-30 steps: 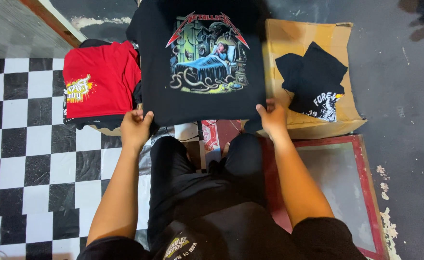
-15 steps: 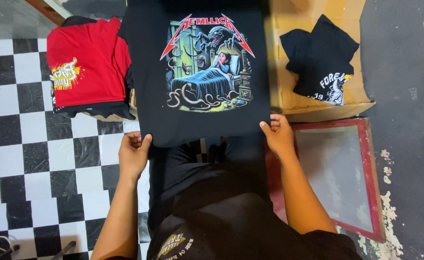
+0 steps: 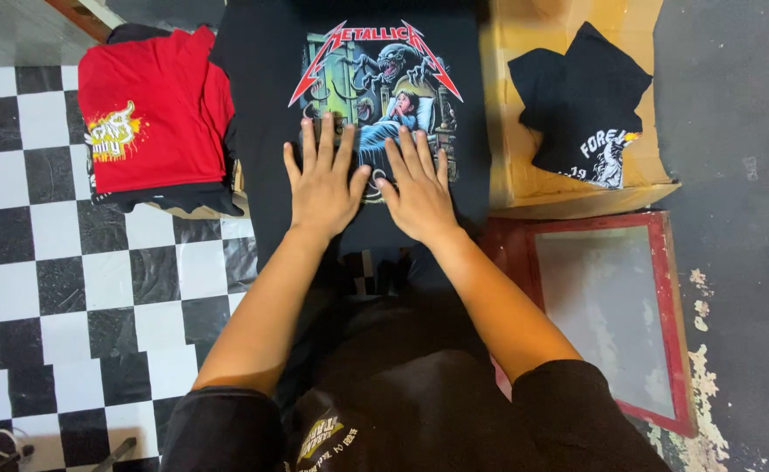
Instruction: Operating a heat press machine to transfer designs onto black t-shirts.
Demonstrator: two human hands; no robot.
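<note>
One view only — a camera worn on the head, looking almost straight down over the person's own lap and forearms. It sits close: the left hand (image 3: 322, 185) and right hand (image 3: 417, 190) fill the middle, flat on a black printed shirt (image 3: 253, 105). The checkered floor (image 3: 44, 288) runs off the left edge, the red-framed screen (image 3: 668, 297) off the lower right — no second view overlaps.

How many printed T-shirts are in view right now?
3: a black graphic T-shirt under both hands, a folded red T-shirt on the left, a folded black T-shirt on cardboard. The red one's pile may hide more.
</note>
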